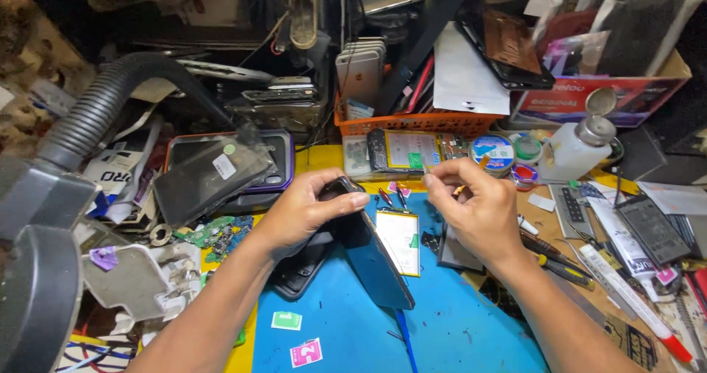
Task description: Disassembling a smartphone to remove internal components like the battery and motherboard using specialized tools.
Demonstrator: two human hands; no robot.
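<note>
Two hands work: your left hand [305, 212] clamps the thin, rigid, fragile phone [368, 248] by its top edge, tilted over the blue mat [442, 321]; your right hand [475, 207] pinches a small, indistinct tool.

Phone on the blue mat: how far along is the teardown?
Done: a battery lies loose on the blue mat, and a small green circuit board sits to the left. In hand: left hand props the dark phone on edge; right hand pinches something small above it. Left: reassembly; parts are scattered.
</note>
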